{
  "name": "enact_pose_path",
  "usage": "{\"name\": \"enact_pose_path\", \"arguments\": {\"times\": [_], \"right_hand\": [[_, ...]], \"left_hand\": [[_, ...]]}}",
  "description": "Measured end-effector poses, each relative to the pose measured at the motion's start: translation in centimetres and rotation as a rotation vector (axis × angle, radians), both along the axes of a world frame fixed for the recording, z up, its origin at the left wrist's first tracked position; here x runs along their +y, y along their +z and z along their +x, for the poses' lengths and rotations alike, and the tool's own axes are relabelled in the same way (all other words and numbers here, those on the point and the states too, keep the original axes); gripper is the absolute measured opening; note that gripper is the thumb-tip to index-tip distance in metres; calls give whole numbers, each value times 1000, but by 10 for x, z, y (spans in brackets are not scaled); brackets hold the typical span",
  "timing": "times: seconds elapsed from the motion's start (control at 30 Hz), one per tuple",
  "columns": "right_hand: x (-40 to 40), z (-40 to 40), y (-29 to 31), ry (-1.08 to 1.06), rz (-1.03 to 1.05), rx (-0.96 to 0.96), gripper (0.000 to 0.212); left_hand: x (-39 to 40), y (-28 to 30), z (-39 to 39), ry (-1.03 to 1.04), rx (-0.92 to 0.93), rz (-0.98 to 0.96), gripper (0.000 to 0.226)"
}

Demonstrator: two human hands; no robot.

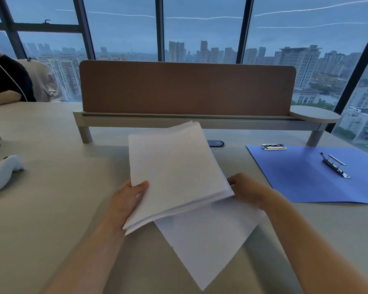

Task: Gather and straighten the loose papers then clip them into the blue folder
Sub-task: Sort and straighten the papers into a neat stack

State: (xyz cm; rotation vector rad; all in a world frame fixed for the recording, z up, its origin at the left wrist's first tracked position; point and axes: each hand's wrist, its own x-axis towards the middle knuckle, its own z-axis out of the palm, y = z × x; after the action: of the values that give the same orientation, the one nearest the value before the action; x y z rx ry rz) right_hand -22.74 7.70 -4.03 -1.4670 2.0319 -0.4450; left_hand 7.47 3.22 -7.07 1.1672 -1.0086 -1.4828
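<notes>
A pale, matte desk top [57, 209] fills the lower view. Both hands hold a stack of white papers [176, 166] above it. The left hand [123, 200] grips the stack's near left edge, thumb curled over the top sheet and fingers hidden beneath. The right hand [249, 189] holds the near right corner, its fingers tucked behind the sheets, so how they lie cannot be told. The stack's edges are fanned and uneven. Under the hands one loose sheet [208, 242] sits skewed, a corner pointing toward the person; whether it rests flat on the desk cannot be told.

Just right of the right hand, the blue folder [302, 179] lies open and flat on the desk, with a metal spring clip [335, 165] along its spine and a smaller metal clamp [273, 147] at its far edge.

Well to the left of the left hand lies a white handheld controller [4, 170]. Beyond the hands, a brown divider panel [187, 88] stands on a grey raised rail [157, 122], with a dark oval cable port [216, 143] on the desk below it. Behind it are floor-to-ceiling windows [200, 28] with dark mullions, showing a dusky blue city skyline. At far left, another person's dark sleeve [6, 79] shows beside a pale chair back [45, 81].
</notes>
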Motion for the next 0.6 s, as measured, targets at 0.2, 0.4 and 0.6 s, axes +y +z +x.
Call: {"name": "enact_pose_path", "arguments": {"times": [0.2, 0.4, 0.6], "right_hand": [[30, 11, -21, -260, -170, -713, 19], [36, 22, -19, -320, -63, -897, 32], [37, 28, -19, -319, -95, -976, 29]], "left_hand": [[6, -3, -13, 14, -184, -94, 11], [12, -3, -20, -19, -310, -150, 13], [26, 4, -23, -163, -248, -62, 17]]}}
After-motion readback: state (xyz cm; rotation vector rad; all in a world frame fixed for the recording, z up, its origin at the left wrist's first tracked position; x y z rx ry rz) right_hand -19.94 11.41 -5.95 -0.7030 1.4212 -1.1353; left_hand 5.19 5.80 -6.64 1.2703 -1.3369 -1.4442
